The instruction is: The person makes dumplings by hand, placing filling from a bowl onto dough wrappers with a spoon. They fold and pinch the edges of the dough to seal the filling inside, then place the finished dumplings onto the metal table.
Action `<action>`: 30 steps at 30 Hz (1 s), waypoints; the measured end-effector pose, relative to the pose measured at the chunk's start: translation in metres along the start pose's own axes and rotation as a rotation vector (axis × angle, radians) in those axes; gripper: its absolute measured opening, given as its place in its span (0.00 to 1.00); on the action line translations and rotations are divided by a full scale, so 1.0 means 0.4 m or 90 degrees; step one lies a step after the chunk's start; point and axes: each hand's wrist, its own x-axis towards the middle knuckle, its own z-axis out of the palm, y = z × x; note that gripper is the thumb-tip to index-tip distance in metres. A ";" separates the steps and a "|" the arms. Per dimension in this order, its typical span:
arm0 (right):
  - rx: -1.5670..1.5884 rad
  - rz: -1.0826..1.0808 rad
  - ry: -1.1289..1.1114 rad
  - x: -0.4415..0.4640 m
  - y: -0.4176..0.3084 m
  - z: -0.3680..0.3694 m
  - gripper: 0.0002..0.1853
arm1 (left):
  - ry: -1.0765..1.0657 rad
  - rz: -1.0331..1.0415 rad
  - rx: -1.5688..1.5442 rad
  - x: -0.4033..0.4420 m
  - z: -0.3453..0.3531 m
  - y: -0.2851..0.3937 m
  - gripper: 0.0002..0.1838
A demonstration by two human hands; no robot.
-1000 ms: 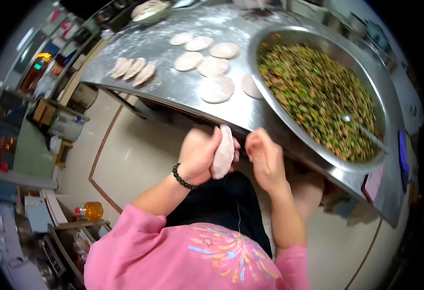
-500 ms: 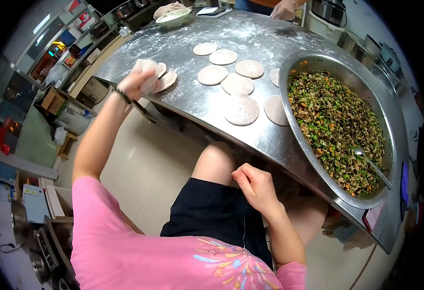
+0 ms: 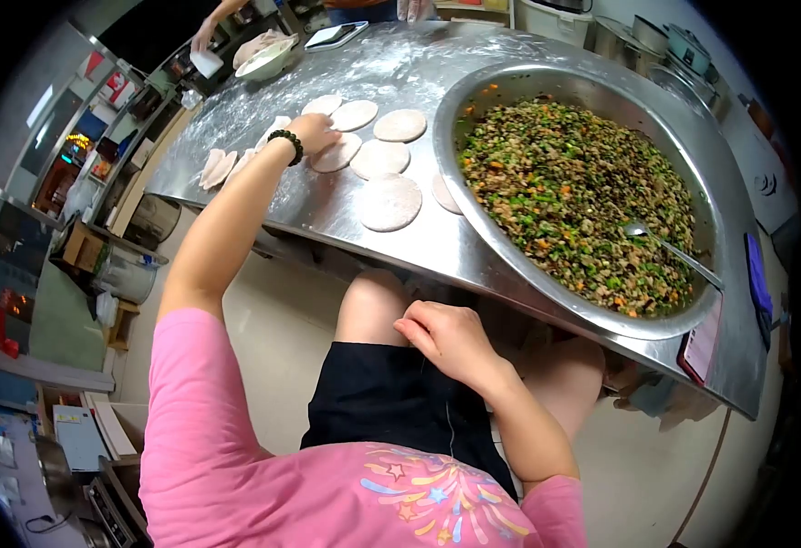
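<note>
My left hand, with a dark bead bracelet at its wrist, reaches over the flat dough rounds on the steel table. Its fingers are apart and partly hidden, over the edge of a dough round. More floured rounds lie beside it, among them one big dough round near the table's front edge. Left of my forearm are folded dough pieces, and another pale piece shows partly behind the wrist. My right hand rests on my lap with loosely curled fingers, and nothing shows in it.
A large steel basin of chopped filling takes up the table's right side; a spoon rests in it. Behind stand a bowl and a scale. Across the table, a co-worker's hand holds something white.
My left hand has let go of the white dough at the table's left and moved right over the rounds. The view has shifted. My right hand stays on my lap.
</note>
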 end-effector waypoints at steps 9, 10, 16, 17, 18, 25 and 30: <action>-0.025 -0.014 0.007 -0.020 0.011 -0.014 0.15 | -0.249 -0.203 -0.303 0.006 -0.028 -0.031 0.16; -0.028 -0.011 0.010 -0.021 0.013 -0.014 0.15 | -0.197 -0.217 -0.402 -0.006 -0.014 -0.024 0.14; -0.029 0.003 0.012 -0.022 0.024 -0.009 0.16 | -0.032 -0.027 -0.901 -0.190 -0.079 0.050 0.15; 0.004 0.007 0.013 -0.021 0.035 0.001 0.18 | -0.055 -0.031 -0.995 -0.244 -0.096 0.069 0.15; 0.037 0.013 0.016 -0.021 0.042 0.005 0.19 | -0.074 -0.051 -1.033 -0.304 -0.105 0.085 0.13; 0.590 0.310 -0.162 -0.046 0.061 -0.019 0.37 | -0.386 -0.040 -0.858 -0.594 0.138 0.348 0.10; 0.075 0.196 0.007 -0.113 0.122 -0.030 0.25 | -0.422 -0.040 -1.022 -0.560 0.325 0.449 0.14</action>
